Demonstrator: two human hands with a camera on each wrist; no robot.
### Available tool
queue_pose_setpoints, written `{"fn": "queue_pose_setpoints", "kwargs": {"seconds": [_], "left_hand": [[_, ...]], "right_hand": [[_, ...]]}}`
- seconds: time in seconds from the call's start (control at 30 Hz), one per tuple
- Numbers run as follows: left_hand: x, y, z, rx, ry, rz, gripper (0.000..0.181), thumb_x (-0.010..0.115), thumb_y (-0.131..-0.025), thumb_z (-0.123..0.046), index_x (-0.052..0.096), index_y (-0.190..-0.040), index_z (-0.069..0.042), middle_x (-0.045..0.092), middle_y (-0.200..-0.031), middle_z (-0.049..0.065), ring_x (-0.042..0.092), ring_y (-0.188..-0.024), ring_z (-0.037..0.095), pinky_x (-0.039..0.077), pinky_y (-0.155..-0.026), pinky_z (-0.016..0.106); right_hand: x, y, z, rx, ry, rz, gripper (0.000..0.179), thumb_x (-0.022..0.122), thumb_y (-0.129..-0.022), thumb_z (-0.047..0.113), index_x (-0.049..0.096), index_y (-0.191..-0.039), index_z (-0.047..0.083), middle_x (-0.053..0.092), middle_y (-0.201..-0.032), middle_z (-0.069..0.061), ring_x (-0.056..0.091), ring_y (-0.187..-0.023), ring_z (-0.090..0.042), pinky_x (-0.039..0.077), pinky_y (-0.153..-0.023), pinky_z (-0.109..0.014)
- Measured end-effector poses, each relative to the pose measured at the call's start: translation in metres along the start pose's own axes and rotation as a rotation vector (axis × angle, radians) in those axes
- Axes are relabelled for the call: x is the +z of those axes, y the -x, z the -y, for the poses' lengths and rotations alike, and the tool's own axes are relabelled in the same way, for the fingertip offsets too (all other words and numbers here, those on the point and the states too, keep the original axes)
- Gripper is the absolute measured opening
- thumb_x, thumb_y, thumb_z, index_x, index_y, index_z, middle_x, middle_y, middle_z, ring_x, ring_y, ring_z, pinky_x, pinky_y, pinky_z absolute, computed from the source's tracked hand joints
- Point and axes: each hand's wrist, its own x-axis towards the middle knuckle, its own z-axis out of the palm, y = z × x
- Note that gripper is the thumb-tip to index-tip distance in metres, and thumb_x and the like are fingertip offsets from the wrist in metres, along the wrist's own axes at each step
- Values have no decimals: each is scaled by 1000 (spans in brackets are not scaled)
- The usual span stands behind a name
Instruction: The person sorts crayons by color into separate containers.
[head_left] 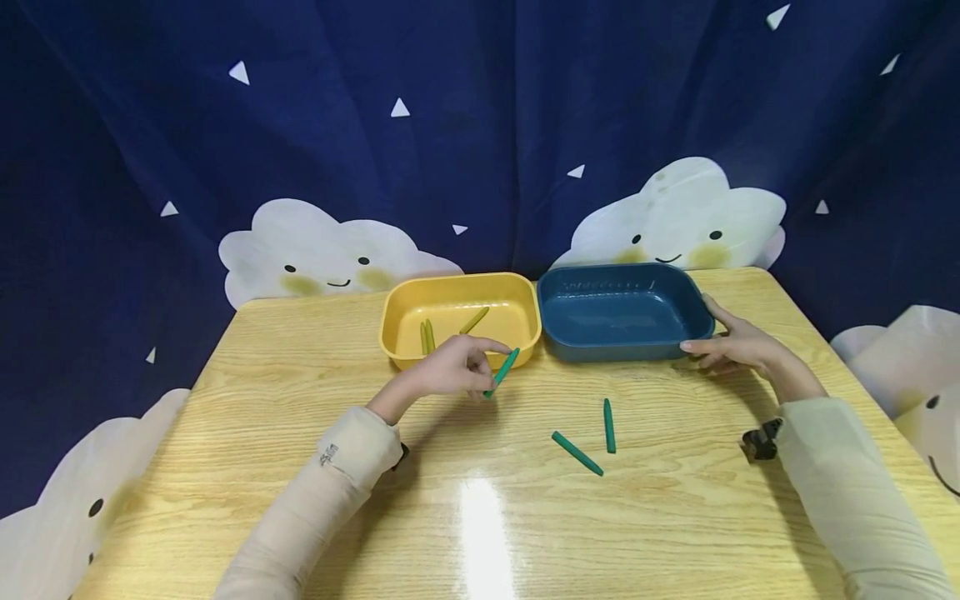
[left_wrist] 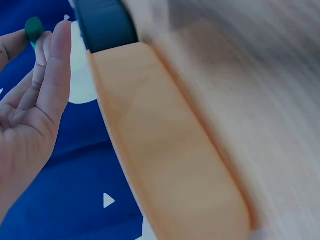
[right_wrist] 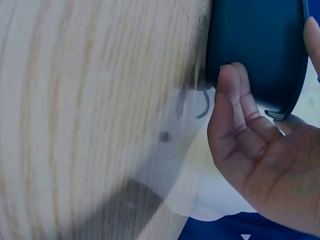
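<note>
In the head view my left hand [head_left: 459,365] pinches a green crayon [head_left: 506,367] over the near right corner of the yellow bin [head_left: 386,333]. The left wrist view shows the crayon's end [left_wrist: 34,29] between thumb and fingertip, the other fingers extended. Three yellow crayons [head_left: 474,320] lie inside the yellow bin. My right hand [head_left: 738,343] rests against the right end of the blue bin [head_left: 622,353], its fingers fairly straight along the wall [right_wrist: 255,50]. Two more green crayons [head_left: 577,453] lie on the table in front of the blue bin.
Both bins stand side by side at the back of the wooden table [head_left: 300,367]. Behind them hangs a dark blue curtain [head_left: 450,167] with smiling clouds and white triangles. A small black device [head_left: 761,440] is on the right wrist.
</note>
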Motion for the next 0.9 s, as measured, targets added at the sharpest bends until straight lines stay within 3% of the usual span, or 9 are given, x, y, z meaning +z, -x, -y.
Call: {"fn": "queue_pose_setpoints", "kwargs": {"seconds": [0.3, 0.57, 0.9], "left_hand": [[-7, -23, -14, -16, 80, -68, 49, 56, -82, 5, 46, -130, 2, 62, -72, 10, 61, -71, 36, 55, -64, 44], [-8, -45, -18, -25, 93, -90, 49, 56, -83, 5, 47, -130, 0, 61, -71, 12, 61, -62, 25, 56, -62, 34], [-13, -75, -17, -29, 235, -94, 48, 51, -83, 6, 46, -131, 1, 61, -73, 15, 59, -58, 24, 56, -64, 37]], "right_hand": [[0, 2, -1, -7, -16, -1, 104, 64, -86, 33, -26, -138, 24, 63, -99, -26, 63, -87, -35, 51, -76, -49], [0, -1, -2, 6, -20, -2, 105, 64, -85, 35, -26, -138, 25, 64, -97, -24, 63, -86, -34, 52, -76, -48], [0, 1, 1, 12, 9, 0, 106, 64, -85, 36, -26, -138, 25, 60, -103, -29, 62, -90, -36, 51, -77, -49]]}}
